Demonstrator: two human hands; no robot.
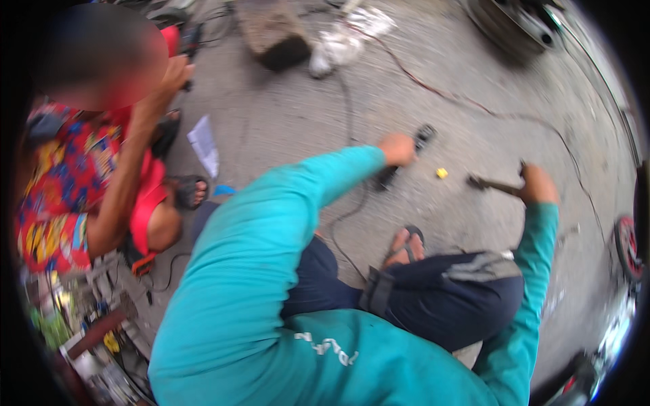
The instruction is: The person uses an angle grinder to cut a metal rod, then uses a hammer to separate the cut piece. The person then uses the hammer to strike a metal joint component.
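My left hand [396, 149] is closed on a black elongated part [423, 137] held low over the concrete floor [365, 101]. Off to the right, my right hand [539, 181] grips a long, dull metal tool [495, 185], whose thicker end points left. A small yellow object [441, 173] sits on the floor between the two. My sandalled foot [406, 245] shows below them. Motion blur hides the finer detail of both held things.
A co-worker [64, 176] crouches at left, hand [177, 71] raised, beside white paper [203, 145] and cluttered tools [108, 342]. A blackened block [271, 34], white bag [338, 47] and metal wheel rim [514, 27] lie ahead. Cables [460, 98] cross the floor. A red-rimmed wheel [626, 247] stands right.
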